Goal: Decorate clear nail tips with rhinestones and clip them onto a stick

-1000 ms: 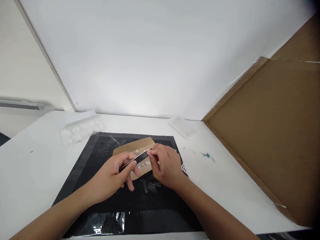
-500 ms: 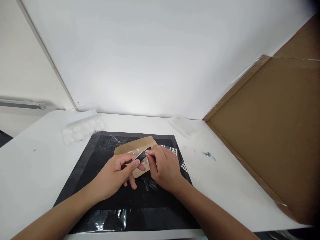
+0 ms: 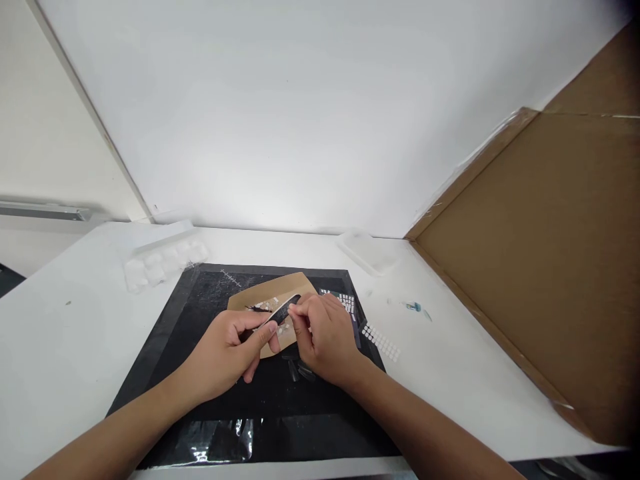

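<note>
A black nail file (image 3: 283,313) is gripped by the left hand (image 3: 220,350); near its far end, the right hand's thumb and finger are pinched together, the right hand (image 3: 327,340) being held above a black mat (image 3: 175,360), where brown paper (image 3: 263,291) and nail tips (image 3: 293,371) are laid.

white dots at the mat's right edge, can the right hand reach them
Probably yes: the white dots lie just right of the right hand, with nothing seen over them. Its fingers are at the black strip that the left hand holds, so they would likely leave that first.
</note>
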A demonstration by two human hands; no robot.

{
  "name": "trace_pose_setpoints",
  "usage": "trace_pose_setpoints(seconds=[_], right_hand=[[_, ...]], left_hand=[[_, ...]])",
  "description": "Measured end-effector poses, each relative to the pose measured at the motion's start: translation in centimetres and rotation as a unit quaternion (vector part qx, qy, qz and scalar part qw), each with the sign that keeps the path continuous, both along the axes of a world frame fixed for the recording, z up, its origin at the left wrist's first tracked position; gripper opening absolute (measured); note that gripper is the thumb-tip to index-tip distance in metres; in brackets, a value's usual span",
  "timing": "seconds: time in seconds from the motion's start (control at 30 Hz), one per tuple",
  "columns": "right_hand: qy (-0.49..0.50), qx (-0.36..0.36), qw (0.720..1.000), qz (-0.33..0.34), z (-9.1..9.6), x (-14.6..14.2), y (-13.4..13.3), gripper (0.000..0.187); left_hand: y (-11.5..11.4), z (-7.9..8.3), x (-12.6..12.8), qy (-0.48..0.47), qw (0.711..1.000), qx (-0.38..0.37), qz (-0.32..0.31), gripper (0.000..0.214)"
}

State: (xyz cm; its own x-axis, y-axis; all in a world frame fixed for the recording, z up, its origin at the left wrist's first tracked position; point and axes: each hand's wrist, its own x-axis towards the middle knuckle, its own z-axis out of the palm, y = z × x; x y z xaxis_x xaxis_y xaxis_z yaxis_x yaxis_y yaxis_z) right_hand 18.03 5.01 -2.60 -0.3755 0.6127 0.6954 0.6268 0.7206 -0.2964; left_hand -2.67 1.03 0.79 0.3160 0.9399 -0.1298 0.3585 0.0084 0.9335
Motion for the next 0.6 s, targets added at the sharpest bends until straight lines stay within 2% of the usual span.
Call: trace_pose_setpoints(seconds=[0.17, 0.33, 0.6], right_hand=[[0.025, 0.014, 0.999, -0.022, 0.31, 0.27, 0.24, 0.013], [0.010, 0.007, 1.000, 0.020, 0.39, 0.21, 0.09, 0.017], [0.035, 0.016, 0.999, -0.016, 0.46, 0.15, 0.03, 0.015]], left_hand=[[-0.05, 0.03, 0.13, -0.014, 1.000, 0.016, -0.009, 0.046], [0.09, -0.25, 0.40, -0.036, 0.999, 0.007, -0.011, 0.048], [-0.08, 0.16, 0.51, -0.028, 1.000, 0.008, 0.006, 0.052]])
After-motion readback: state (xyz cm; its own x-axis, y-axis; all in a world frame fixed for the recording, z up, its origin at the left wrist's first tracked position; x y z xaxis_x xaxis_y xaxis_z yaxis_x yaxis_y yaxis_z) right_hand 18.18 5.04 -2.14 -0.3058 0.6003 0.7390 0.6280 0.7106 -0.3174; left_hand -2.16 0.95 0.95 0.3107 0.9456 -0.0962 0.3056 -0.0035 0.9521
